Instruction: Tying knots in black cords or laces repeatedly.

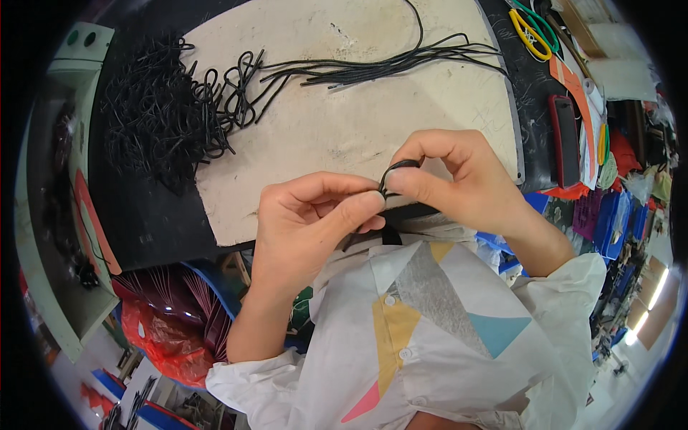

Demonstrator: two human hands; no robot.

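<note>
Both my hands meet above the near edge of a pale board [344, 136]. My left hand [308, 215] is closed, its thumb and forefinger pinching a thin black cord [385, 179]. A bent part of the same cord is pinched by my right hand [459, 175], so a small loop stands between the two sets of fingertips. The cord's lower end is mostly hidden behind my left fingers. On the board beyond lies a bundle of straightened black cords [373, 69]. A tangled heap of black cords [154, 115] spreads over the board's left edge.
At the far right are yellow-handled scissors [530, 36]. A phone in a red case [565, 140] lies on the black table [150, 229] near its right edge. A grey metal trough [93, 315] stands at the left. Below it sits a red plastic bag [168, 344].
</note>
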